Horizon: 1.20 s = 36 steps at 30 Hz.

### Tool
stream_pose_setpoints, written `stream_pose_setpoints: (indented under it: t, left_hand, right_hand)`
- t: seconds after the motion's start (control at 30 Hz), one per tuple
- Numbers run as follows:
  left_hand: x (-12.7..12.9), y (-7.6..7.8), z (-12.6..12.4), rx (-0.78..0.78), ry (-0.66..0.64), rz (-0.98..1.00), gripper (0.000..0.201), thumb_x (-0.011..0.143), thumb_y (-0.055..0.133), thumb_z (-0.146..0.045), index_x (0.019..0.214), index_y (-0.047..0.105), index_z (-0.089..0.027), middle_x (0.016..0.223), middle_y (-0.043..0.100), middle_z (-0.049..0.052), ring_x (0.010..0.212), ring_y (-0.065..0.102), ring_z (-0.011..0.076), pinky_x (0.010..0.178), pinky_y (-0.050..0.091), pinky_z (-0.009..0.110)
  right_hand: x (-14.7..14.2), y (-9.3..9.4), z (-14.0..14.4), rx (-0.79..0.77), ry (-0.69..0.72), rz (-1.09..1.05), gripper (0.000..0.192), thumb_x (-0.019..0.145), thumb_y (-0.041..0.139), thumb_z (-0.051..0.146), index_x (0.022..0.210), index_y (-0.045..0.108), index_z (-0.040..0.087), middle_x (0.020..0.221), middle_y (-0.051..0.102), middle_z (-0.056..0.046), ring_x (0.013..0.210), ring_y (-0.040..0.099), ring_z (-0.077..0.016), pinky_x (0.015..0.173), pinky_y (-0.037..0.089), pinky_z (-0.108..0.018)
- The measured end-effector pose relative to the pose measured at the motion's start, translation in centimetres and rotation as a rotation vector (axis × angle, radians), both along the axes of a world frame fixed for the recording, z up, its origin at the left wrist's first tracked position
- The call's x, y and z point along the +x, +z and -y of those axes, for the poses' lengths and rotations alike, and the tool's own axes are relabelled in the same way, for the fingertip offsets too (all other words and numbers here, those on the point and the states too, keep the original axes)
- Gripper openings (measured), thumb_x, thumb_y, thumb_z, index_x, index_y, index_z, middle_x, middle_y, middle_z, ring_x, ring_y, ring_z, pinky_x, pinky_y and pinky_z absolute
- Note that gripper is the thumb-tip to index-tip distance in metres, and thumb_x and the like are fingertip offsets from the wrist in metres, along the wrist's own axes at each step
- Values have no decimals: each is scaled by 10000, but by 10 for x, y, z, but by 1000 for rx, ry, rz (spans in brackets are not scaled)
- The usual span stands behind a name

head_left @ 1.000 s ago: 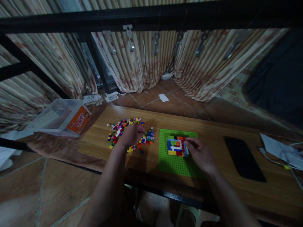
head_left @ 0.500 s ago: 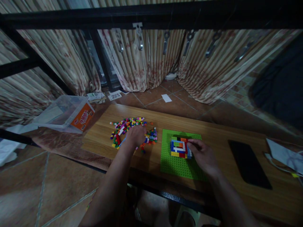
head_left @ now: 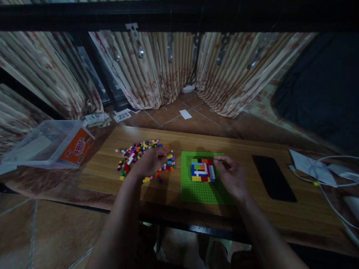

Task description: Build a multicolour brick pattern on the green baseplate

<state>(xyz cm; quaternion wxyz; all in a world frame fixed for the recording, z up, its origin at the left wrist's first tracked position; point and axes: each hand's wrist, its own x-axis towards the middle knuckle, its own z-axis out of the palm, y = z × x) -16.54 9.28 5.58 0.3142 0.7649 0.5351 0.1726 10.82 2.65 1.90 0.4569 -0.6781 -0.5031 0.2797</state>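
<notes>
My left hand (head_left: 151, 161) hovers over the right side of a pile of small coloured toy bricks (head_left: 131, 157), its fingers pinched on what looks like a yellow brick (head_left: 169, 157). On the table's middle lies a green studded baseplate (head_left: 193, 193). A square, multicoloured brick build (head_left: 202, 173) with raised walls stands on it. My right hand (head_left: 232, 173) is at the build's far right corner, thumb and fingers pinched together. Whatever those fingertips may hold is too small and dark to make out.
A black phone-like slab (head_left: 273, 178) lies right of the baseplate on the wooden table (head_left: 168, 133). Beyond it are a white sheet (head_left: 311, 168) and white cables (head_left: 319, 183). A clear plastic bin (head_left: 47, 144) with an orange label stands at the left.
The view has shifted to the right. My left hand has lifted slightly with the yellow brick moving along, and my right fingertips have drawn a little away from the build's side.
</notes>
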Motion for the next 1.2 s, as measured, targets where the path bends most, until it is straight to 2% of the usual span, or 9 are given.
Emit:
stream_pose_setpoints:
  t: [0.13, 0.27, 0.4, 0.5, 0.6, 0.8, 0.97, 1.2]
  left_hand:
    - [30, -1, 9, -249, -66, 297, 165, 797, 532, -250, 805, 664, -152, 618, 611, -15, 573, 550, 103, 562, 409, 203]
    - [60, -3, 17, -482, 4, 501, 141, 776, 581, -226, 857, 655, -138, 657, 620, -17, 544, 540, 79, 553, 431, 200]
    - [78, -5, 25, -605, 37, 643, 129, 782, 602, -228, 827, 643, -113, 641, 619, -5, 520, 535, 67, 529, 429, 191]
    - [86, -9, 29, -666, 45, 708, 152, 792, 610, -267, 798, 624, -117, 654, 632, 3, 501, 533, 59, 497, 415, 176]
    - [88, -14, 30, -640, 49, 668, 196, 810, 594, -310, 750, 605, -124, 653, 633, 2, 477, 523, 53, 474, 405, 169]
    - [83, -18, 22, -440, 100, 532, 201, 824, 551, -284, 685, 589, -143, 576, 561, -35, 469, 497, 55, 460, 365, 164]
    - [79, -19, 19, -353, 45, 411, 230, 806, 537, -299, 638, 581, -147, 530, 517, -43, 484, 499, 76, 478, 369, 180]
    - [77, -27, 20, -261, 3, 284, 241, 794, 511, -314, 791, 665, -129, 644, 615, -9, 552, 541, 97, 522, 405, 192]
  right_hand:
    - [-10, 8, 5, 167, 187, -1, 219, 829, 586, 383, 958, 687, 239, 950, 691, -38, 816, 635, -189, 741, 508, -328]
    - [-16, 11, 10, 219, 365, 78, 206, 862, 566, 348, 1007, 684, 262, 1038, 657, -39, 903, 625, -188, 806, 502, -333]
    - [-17, 13, 12, 206, 432, 172, 191, 882, 557, 324, 1018, 679, 266, 1004, 666, -39, 945, 620, -200, 838, 492, -342]
    - [-15, 13, 12, 202, 430, 226, 178, 906, 527, 300, 995, 677, 261, 988, 675, -42, 945, 621, -199, 843, 486, -348]
    - [-11, 10, 11, 190, 450, 267, 183, 916, 517, 299, 987, 678, 249, 984, 668, -49, 944, 616, -201, 838, 482, -353]
    - [-4, 3, 8, 164, 446, 346, 190, 913, 522, 299, 979, 691, 244, 992, 643, -53, 957, 592, -208, 870, 474, -377]
    - [-7, 2, 7, 188, 465, 449, 195, 907, 525, 270, 940, 715, 241, 1025, 635, -64, 992, 566, -229, 905, 458, -417]
    - [-10, 0, 6, 168, 433, 471, 170, 879, 565, 254, 909, 730, 233, 1026, 627, -68, 1010, 543, -236, 914, 458, -419]
